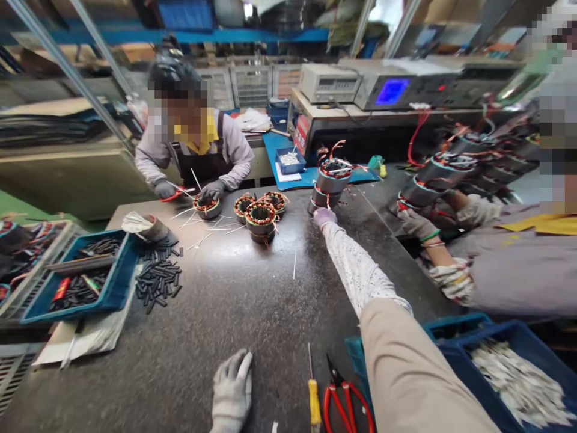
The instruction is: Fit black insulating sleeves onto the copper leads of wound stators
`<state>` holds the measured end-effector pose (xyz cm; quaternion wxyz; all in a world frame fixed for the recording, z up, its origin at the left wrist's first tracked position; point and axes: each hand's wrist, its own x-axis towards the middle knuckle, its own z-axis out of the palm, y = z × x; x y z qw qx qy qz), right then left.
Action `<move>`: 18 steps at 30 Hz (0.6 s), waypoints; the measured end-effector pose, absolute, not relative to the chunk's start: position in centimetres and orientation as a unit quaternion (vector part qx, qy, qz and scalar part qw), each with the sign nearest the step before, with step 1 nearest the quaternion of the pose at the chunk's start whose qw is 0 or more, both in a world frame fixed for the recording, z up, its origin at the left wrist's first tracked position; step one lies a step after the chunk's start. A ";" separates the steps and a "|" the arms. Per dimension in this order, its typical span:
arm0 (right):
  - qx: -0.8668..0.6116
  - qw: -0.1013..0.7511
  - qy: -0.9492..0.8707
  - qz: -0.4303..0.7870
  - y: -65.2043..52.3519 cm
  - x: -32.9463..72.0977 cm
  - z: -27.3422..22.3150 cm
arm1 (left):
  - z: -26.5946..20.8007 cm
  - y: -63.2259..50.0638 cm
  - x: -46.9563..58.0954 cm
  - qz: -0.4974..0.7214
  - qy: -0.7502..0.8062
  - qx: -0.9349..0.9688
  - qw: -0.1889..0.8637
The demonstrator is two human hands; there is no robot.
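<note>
In the head view, my right hand (325, 218), in a pale glove, touches the base of a two-high stack of dark metal cylinders with copper windings (332, 182) on the dark speckled tabletop (252, 288); its fingers are partly hidden, so I cannot tell how far they close. My left hand (232, 388), grey-gloved, rests loosely bent, visibly holding nothing, near a yellow-handled screwdriver (314, 400).

Two dark stators (332, 182), stacked upright, coppery wires (337, 145) sprouting above, on the tabletop (252, 300)
</note>
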<state>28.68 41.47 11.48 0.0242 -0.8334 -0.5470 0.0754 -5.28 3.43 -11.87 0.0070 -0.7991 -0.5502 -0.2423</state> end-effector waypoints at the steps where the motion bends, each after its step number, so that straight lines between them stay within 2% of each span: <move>1: -0.845 -0.003 -0.529 0.083 41.2 28.1 11.4 | -11.9 3.4 -5.4 -0.239 -0.554 -0.798 0.002; 5: -0.861 -0.066 -0.494 0.100 38.1 25.6 11.3 | -11.3 3.7 -4.9 -0.236 -0.584 -0.773 -0.072; 9: -0.859 -0.081 -0.490 0.125 32.0 21.9 11.3 | -7.4 5.1 -3.5 -0.254 -0.624 -0.710 -0.206; 12: -0.856 -0.060 -0.488 0.159 25.8 18.0 10.7 | -1.8 7.4 -4.7 -0.328 -0.627 -0.642 -0.295; 18: -0.848 0.018 -0.468 0.249 13.1 9.5 7.7 | 12.5 16.3 -11.6 -0.413 -0.588 -0.655 -0.235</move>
